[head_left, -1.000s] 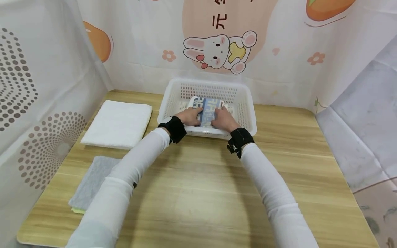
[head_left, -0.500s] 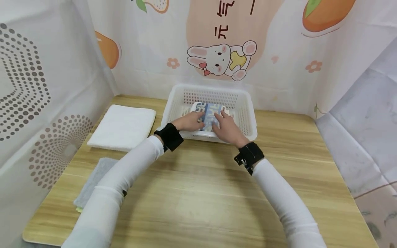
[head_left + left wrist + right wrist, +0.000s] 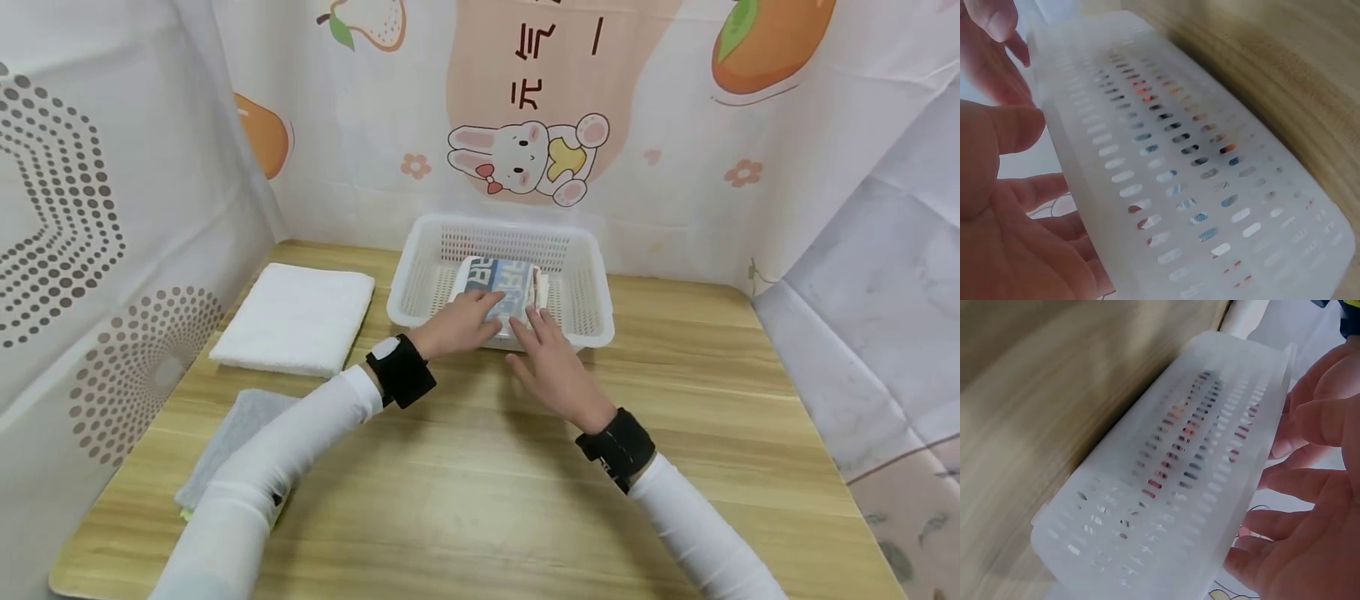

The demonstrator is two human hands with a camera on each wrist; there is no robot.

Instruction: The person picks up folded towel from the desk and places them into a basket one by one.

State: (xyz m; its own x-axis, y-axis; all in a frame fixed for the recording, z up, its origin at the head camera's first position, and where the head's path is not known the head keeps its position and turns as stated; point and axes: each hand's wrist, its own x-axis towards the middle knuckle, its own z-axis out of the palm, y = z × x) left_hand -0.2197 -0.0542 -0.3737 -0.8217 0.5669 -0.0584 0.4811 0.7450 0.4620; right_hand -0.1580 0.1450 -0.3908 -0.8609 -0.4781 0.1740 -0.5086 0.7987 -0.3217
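A rectangular white perforated plastic basket (image 3: 597, 340) stands at the far edge of the light wood-grain worktop (image 3: 465, 475), holding a folded blue-and-white item with large lettering (image 3: 516, 275). The left hand (image 3: 459, 323) reaches over the near rim, fingers extended above the item; the right hand (image 3: 558, 371) is just beside it, fingers loosely spread. Both look relaxed, gripping nothing; whether they touch the rim I cannot tell. A folded white fluffy towel (image 3: 296, 317) lies left.

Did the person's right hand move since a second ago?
Yes: against the white plastic basket, the right hand has pulled back toward the person, off the packet.
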